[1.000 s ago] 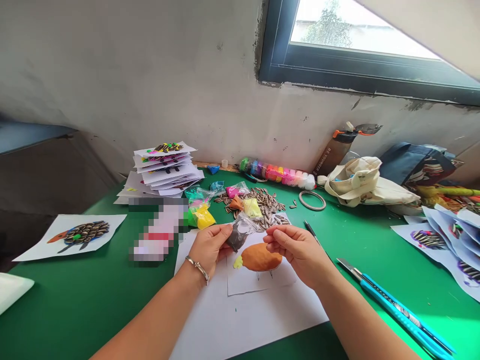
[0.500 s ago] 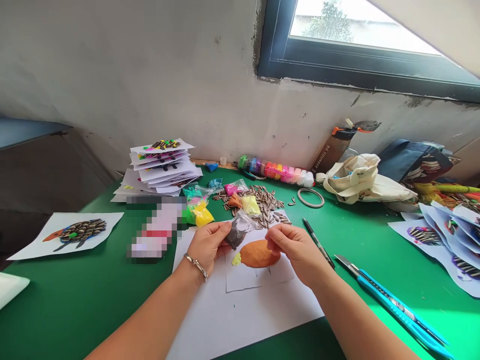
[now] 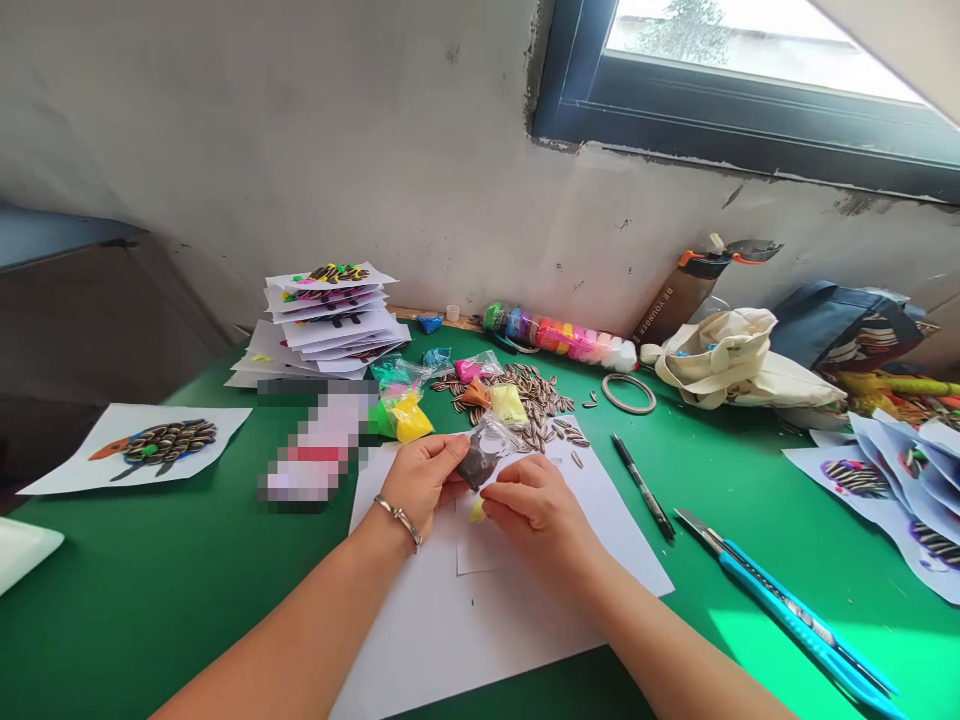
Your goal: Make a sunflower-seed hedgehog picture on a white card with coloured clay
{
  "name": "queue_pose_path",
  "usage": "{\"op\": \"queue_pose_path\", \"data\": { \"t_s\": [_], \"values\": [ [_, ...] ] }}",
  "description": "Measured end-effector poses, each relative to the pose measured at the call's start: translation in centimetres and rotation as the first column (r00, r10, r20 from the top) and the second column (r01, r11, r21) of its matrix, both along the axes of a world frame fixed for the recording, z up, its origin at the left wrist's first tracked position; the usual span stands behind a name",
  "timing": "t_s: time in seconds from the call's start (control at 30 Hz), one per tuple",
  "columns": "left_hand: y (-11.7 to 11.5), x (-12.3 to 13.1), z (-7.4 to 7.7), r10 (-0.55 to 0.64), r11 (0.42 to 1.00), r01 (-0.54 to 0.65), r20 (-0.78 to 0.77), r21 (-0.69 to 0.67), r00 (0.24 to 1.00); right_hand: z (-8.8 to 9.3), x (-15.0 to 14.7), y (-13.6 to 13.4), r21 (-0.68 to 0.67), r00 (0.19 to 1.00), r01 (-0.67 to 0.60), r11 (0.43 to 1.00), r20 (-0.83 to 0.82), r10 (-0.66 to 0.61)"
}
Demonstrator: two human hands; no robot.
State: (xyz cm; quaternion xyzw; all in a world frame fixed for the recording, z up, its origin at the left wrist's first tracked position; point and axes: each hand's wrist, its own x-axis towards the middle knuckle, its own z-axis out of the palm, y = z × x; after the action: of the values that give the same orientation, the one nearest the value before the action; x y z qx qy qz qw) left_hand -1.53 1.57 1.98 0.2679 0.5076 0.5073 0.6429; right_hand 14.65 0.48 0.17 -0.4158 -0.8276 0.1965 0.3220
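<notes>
Pinched in my left hand (image 3: 422, 482) is a small clear bag of black modelling clay (image 3: 480, 462), held above the paper. My right hand (image 3: 538, 512) has its thumb and fingers pressed together just below the bag; whatever is between them is too small or hidden to make out. By its fingertips a dab of pale yellow clay (image 3: 477, 512) shows on a small paper (image 3: 478, 558). The brown clay oval on that paper is now covered by my right hand. Underneath lies a larger white sheet (image 3: 420, 640).
Sunflower seeds (image 3: 536, 385) and bagged clays, including yellow (image 3: 411, 420), lie beyond my hands. A black pen (image 3: 643, 488) and a blue utility knife (image 3: 787, 600) are at the right. Finished seed pictures (image 3: 330, 325) are stacked back left; a tape ring (image 3: 628, 393) sits near the bag.
My right hand has moved left and down, from the oval's right end to the yellow dab, covering the oval. My left hand keeps the black clay bag. The view has shifted slightly.
</notes>
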Motion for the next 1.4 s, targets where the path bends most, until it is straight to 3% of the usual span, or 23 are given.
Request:
{"op": "queue_pose_path", "data": {
  "t_s": [0.2,0.53,0.83,1.13,1.4],
  "values": [
    [-0.1,0.0,-0.4,-0.004,1.000,0.003,0.016,0.012,1.000,-0.8,-0.6,-0.1,0.130,0.993,-0.023,0.991,0.122,0.007],
    [0.0,0.0,-0.5,0.006,1.000,-0.006,0.012,0.003,1.000,-0.2,-0.2,-0.9,0.032,0.970,-0.104,0.994,0.226,0.094],
    [0.1,-0.1,-0.8,-0.013,1.000,0.013,0.021,0.011,1.000,0.1,1.3,-0.8,0.082,0.971,-0.156,0.984,0.195,0.138],
    [0.1,-0.1,-0.8,-0.011,1.000,0.011,-0.007,0.006,1.000,0.4,1.1,-1.0,0.058,0.940,-0.195,0.979,0.296,0.170],
    [0.1,-0.1,-1.0,-0.023,1.000,0.023,-0.010,0.012,1.000,-0.1,1.6,-0.4,0.088,0.965,-0.191,0.978,0.199,0.170]
  ]
}}
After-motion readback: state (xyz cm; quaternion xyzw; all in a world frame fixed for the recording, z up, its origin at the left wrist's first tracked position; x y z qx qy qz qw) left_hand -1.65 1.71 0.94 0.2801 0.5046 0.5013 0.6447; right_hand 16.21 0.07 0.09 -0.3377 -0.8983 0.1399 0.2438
